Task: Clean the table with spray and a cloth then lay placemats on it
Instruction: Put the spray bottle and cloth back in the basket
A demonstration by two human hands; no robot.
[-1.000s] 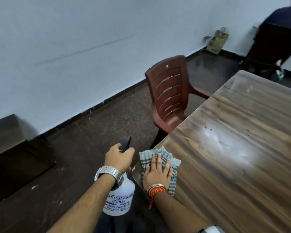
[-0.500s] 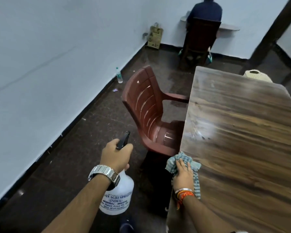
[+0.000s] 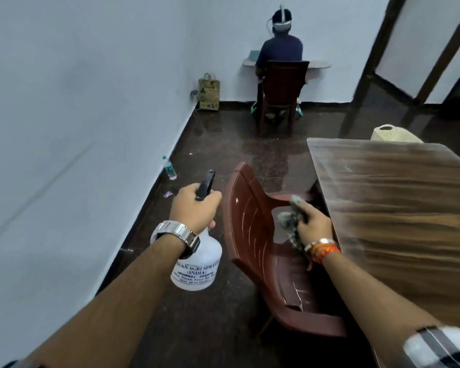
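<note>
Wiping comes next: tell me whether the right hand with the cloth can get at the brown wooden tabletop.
Probably yes. The right hand, gripping the crumpled grey checked cloth, is beside the brown wooden table's edge, above the maroon plastic chair; nothing lies between.

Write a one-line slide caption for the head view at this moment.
Mid-clean: left hand grips the spray bottle; right hand holds the bunched cloth above the red chair, beside the wooden table.

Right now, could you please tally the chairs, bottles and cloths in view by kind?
Chairs: 3 (red-brown chair, dark chair, cream chair)
Bottles: 2 (spray bottle in the left hand, water bottle on the floor)
Cloths: 1 (cloth in the right hand)
Total: 6
</note>
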